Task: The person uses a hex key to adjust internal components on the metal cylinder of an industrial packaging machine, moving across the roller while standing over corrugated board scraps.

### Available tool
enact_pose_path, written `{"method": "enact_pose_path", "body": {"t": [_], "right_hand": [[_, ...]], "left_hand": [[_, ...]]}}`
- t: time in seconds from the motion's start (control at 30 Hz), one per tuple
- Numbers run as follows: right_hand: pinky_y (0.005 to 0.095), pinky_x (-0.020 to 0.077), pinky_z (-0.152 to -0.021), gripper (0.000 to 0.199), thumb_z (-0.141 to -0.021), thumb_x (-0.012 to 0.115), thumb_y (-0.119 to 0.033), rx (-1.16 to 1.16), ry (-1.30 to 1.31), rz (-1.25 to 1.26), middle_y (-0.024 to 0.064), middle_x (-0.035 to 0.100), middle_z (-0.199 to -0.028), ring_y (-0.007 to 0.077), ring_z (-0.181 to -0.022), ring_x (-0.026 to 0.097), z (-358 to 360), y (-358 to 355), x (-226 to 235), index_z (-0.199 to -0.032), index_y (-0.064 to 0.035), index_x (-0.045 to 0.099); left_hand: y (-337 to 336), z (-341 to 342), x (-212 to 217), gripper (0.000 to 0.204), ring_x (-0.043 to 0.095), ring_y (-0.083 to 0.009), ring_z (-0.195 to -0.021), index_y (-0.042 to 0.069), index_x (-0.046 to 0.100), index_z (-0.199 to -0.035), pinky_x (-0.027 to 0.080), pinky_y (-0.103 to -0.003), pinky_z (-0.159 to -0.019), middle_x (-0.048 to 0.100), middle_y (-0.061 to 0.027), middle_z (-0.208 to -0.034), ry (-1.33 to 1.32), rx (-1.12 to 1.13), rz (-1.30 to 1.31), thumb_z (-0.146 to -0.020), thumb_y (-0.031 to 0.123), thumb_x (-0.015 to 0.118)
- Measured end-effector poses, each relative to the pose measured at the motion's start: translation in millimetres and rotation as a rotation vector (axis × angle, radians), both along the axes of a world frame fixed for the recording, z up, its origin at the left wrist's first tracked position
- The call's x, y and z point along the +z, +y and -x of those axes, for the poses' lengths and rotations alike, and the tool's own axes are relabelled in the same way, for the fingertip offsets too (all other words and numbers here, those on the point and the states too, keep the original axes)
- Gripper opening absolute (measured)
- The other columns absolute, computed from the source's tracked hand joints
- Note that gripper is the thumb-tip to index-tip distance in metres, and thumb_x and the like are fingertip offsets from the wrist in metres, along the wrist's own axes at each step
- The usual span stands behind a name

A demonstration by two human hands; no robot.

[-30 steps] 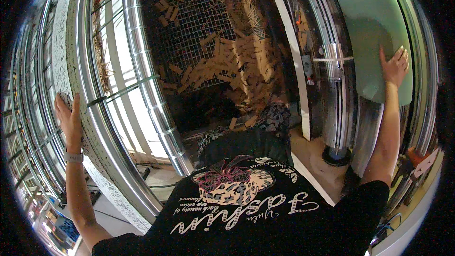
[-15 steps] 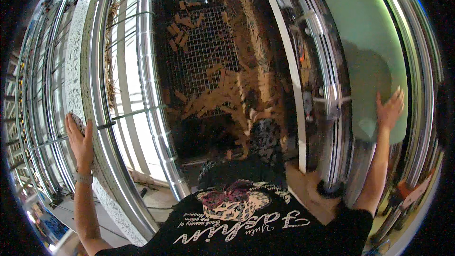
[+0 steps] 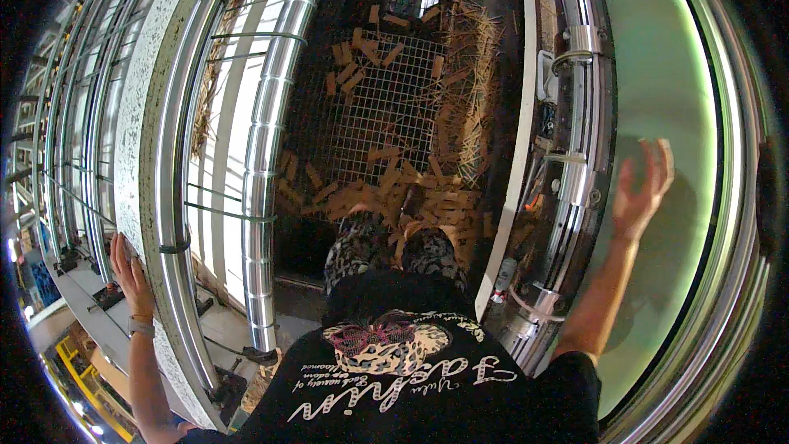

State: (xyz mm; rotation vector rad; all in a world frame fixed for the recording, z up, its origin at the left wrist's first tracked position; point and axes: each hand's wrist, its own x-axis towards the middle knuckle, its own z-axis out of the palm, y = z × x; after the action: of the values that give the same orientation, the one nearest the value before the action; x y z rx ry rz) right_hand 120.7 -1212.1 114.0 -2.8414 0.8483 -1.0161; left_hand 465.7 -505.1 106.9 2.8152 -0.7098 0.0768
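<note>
On the left, my left hand (image 3: 130,275) lies with its fingers stretched along a speckled white beam (image 3: 141,173) and holds nothing. A shiny metal roller (image 3: 174,189) runs right beside that beam. At the right, my right hand (image 3: 645,193) is spread with its fingers apart, also empty. It is over a smooth pale green sheet (image 3: 657,66); I cannot tell whether it touches the sheet. Its forearm passes over a dark shadow on the sheet.
A wire grid (image 3: 386,90) covers the floor between the machine sides, strewn with wooden slats (image 3: 345,78) and thin splinters (image 3: 472,107). Another metal roller (image 3: 263,148) lies left of it, a white rail (image 3: 519,131) right of it. Yellow framework (image 3: 74,366) shows at lower left.
The view has shifted, and my legs and feet now show on the floor. My right hand appears farther left over the green sheet; my left hand sits lower on the beam. Both remain open.
</note>
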Motion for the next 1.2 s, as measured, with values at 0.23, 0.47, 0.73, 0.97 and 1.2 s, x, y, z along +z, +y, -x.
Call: {"method": "enact_pose_path", "body": {"t": [0.23, 0.47, 0.73, 0.97, 1.2], "right_hand": [[0.0387, 0.0382, -0.096, 0.031, -0.087, 0.058, -0.025, -0.355, 0.289, 0.252, 0.0128, 0.053, -0.118, 0.0285, -0.112, 0.048, 2.7, -129.8, 56.1, -0.112, -0.0060, 0.057], [0.0462, 0.0358, -0.098, 0.057, -0.087, 0.046, -0.052, -0.878, 0.661, 0.589, 0.0166, 0.044, -0.129, 0.0337, -0.118, 0.043, 139.1, -221.0, 21.4, -0.125, -0.0103, 0.046], [0.0491, 0.0391, -0.090, 0.063, -0.089, 0.033, -0.056, -1.081, 0.777, 0.504, 0.0161, 0.042, -0.132, 0.0339, -0.115, 0.045, 31.8, -172.0, 31.7, -0.131, -0.0100, 0.040], [0.0502, 0.0296, -0.098, 0.062, -0.089, 0.032, -0.057, -1.108, 0.730, 0.431, 0.0150, 0.040, -0.133, 0.0332, -0.122, 0.038, 27.2, -169.2, 22.0, -0.135, -0.0154, 0.035], [0.0490, 0.0301, -0.099, 0.058, -0.090, 0.036, -0.051, -1.077, 0.718, 0.406, 0.0135, 0.040, -0.133, 0.0320, -0.121, 0.038, 7.9, -171.4, 33.6, -0.134, -0.0137, 0.037]], "left_hand": [[-93.6, 2.9, 0.3, 0.046, 0.030, -0.0366, -0.126, 0.005, 0.035, -0.132, 0.024, -0.051, -0.102, 0.035, -0.0178, -0.134, -0.536, 0.040, -0.126, -0.090, 0.016, 0.047], [-426.1, -61.7, -147.3, 0.030, 0.053, -0.0296, -0.107, 0.003, 0.053, -0.111, 0.039, -0.035, -0.095, 0.056, -0.0157, -0.113, 0.570, -0.377, 0.492, -0.083, 0.010, 0.058], [-559.0, -110.3, -217.1, 0.035, 0.060, -0.0314, -0.091, 0.000, 0.050, -0.116, 0.049, -0.036, -0.078, 0.059, -0.0175, -0.105, 1.018, -0.500, 0.423, -0.088, 0.021, 0.053], [-480.1, -163.2, -355.0, 0.035, 0.055, -0.0402, -0.095, -0.002, 0.056, -0.103, 0.045, -0.044, -0.079, 0.059, -0.0247, -0.099, 1.007, -0.305, -0.295, -0.086, 0.029, 0.052], [-395.3, -173.4, -470.1, 0.029, 0.056, -0.0361, -0.097, 0.003, 0.060, -0.101, 0.046, -0.042, -0.083, 0.060, -0.0203, -0.104, 1.014, -0.359, -0.527, -0.086, 0.025, 0.048]]}}
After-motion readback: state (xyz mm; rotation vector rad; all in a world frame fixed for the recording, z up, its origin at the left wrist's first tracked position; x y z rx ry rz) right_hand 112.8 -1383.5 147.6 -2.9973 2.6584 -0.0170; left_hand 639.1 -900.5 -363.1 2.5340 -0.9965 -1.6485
